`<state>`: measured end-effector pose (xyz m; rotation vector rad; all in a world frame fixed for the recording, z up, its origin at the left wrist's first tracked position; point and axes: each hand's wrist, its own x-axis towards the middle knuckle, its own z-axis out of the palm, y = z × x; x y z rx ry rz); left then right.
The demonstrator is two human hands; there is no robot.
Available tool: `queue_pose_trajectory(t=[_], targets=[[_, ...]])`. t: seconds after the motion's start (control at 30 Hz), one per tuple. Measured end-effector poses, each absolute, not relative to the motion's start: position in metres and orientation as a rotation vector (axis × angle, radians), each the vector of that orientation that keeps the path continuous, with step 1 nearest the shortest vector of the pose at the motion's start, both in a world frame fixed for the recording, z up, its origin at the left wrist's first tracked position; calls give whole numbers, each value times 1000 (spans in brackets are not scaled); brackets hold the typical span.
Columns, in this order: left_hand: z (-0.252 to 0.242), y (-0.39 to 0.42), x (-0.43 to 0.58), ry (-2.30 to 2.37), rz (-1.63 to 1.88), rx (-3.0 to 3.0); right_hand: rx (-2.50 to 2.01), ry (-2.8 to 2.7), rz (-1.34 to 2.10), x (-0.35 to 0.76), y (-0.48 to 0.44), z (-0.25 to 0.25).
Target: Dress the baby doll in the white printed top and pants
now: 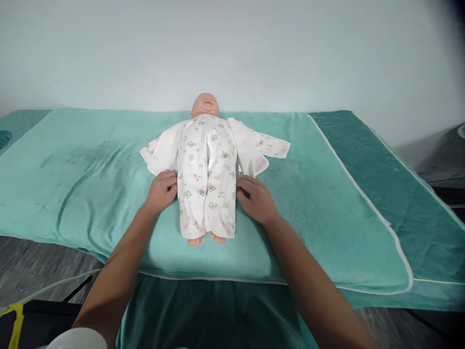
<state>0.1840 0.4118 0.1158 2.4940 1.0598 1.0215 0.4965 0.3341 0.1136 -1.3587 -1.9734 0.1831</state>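
Note:
A baby doll (205, 104) lies on its back, head toward the wall, its feet (195, 241) showing at the near end. White printed baby trousers (207, 184) cover it from just below the chin to the ankles. Under them spreads a white baby jacket (250, 148), its two sides folded outward and its sleeves stretched left and right. My left hand (162, 190) is closed at the left edge of the trousers, fingers curled against the fabric. At the opposite edge, my right hand (256, 198) is closed in a pinch. Fingertips of both hands are partly hidden.
A light green blanket (319, 242) with a pale border covers the bed, over a darker green cover (410, 218). Behind it rises a white wall (232, 48). A black object with a yellow strap (15, 320) stands at the lower left, above the grey floor (22, 261).

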Motion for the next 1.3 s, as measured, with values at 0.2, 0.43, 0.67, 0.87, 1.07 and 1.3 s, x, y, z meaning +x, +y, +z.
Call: queue_pose_trajectory(t=[0.2, 0.43, 0.67, 0.87, 1.07, 1.3], targets=[[109, 435, 174, 1711, 1449, 1756, -1813, -1487, -13, 545, 376, 111], [107, 443, 178, 2120, 1317, 1746, -2233, -1312, 218, 558, 405, 118], [113, 439, 185, 2236, 1202, 1656, -1208, -1245, 494, 511, 399, 172], [111, 440, 182, 2279, 1235, 1584, -1058, -1856, 839, 485, 369, 214], [113, 441, 182, 2306, 1222, 1553, -1205, -1425, 514, 474, 428, 205], [111, 439, 175, 2096, 1281, 1461, -1422, -1501, 499, 437, 489, 183]])
